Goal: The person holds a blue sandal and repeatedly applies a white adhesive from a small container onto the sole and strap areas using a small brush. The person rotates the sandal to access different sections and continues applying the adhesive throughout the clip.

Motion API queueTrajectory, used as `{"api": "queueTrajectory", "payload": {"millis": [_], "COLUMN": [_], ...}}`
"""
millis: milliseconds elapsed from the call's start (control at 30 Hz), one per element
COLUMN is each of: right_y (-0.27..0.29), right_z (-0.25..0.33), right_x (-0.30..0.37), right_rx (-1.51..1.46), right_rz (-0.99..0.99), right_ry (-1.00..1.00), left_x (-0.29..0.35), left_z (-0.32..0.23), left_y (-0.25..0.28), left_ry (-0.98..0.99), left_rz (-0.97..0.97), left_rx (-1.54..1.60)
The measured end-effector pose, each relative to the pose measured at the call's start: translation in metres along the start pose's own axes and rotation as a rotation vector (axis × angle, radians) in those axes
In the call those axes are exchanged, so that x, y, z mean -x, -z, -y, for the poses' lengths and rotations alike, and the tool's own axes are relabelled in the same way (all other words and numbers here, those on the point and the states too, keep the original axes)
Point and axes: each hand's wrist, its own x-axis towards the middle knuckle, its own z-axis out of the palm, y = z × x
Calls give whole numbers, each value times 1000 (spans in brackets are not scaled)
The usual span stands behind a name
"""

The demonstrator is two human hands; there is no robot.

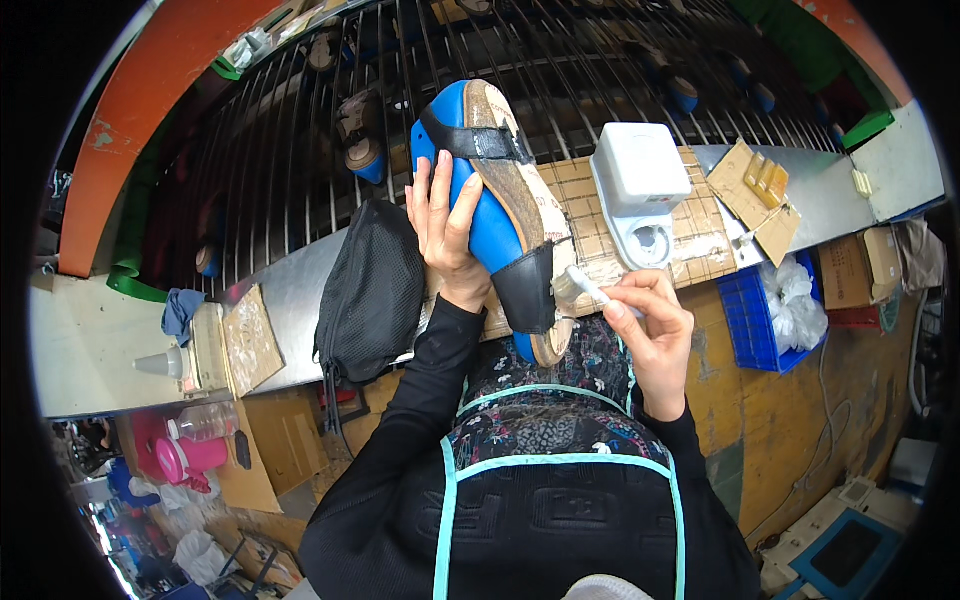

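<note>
A blue shoe last (492, 222) lies sole up in front of me, tilted, with a tan and brown insole (530, 200) on its underside. Two black straps wrap over its edges, one strap (526, 290) near me and one farther off. Around the last's left side my left hand (442, 235) is closed, fingers along the blue surface. My right hand (650, 330) pinches the white handle of a small brush (590, 286). The brush's bristles are at the right edge of the near strap; whether they touch is unclear.
A white lidded pot (640, 180) with a round opening stands on cardboard at the right. Left of the last lies a black mesh pouch (370, 290). Beyond runs a rack of metal bars (560, 100) carrying other lasts (362, 140). A blue crate (742, 325) sits below right.
</note>
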Motion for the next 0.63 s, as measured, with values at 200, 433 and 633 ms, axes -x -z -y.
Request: {"api": "queueTrajectory", "payload": {"millis": [200,433,633], "right_y": [-10,-16,-14], "right_z": [-4,-1,-5], "right_x": [-3,-22,-32], "right_rx": [65,185,290], "right_rz": [-45,-72,-90], "right_ry": [53,185,329], "left_x": [2,0,0], "left_z": [-2,1,9], "left_y": [0,2,2], "left_ry": [57,36,25], "left_rz": [18,16,30], "left_rx": [-16,-7,-31]}}
